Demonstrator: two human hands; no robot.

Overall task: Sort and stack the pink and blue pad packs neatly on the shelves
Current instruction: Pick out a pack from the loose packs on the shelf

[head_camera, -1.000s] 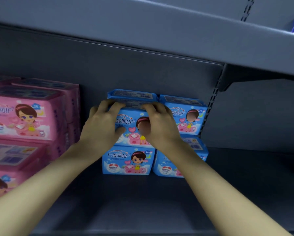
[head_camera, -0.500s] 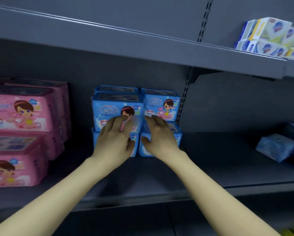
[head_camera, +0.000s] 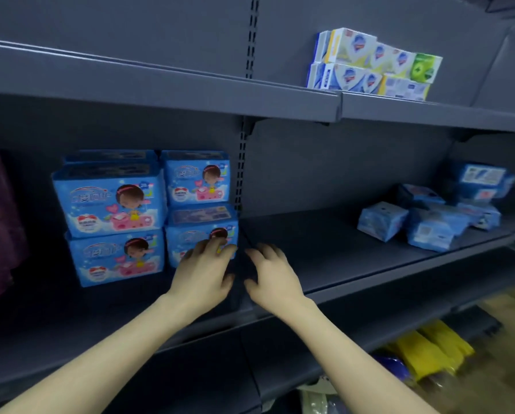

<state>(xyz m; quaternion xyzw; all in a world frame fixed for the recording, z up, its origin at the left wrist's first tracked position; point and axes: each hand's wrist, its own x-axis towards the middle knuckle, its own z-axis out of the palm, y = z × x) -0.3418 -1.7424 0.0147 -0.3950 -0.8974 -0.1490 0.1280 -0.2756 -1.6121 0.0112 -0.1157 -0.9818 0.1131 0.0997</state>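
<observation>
Both hands hover at the middle shelf (head_camera: 325, 252), empty.
Left hand (head_camera: 202, 276) fingers spread by the lower-right blue pack (head_camera: 190, 237); right hand (head_camera: 272, 276) loosely spread beside it; blue packs (head_camera: 109, 201) stacked two-high.

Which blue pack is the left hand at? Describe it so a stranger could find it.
On the middle shelf, left of the slotted upright, blue pad packs form a two-by-two block. It is the bottom right pack, next to the upright. Alone among them, the left hand covers part of its front.
</observation>
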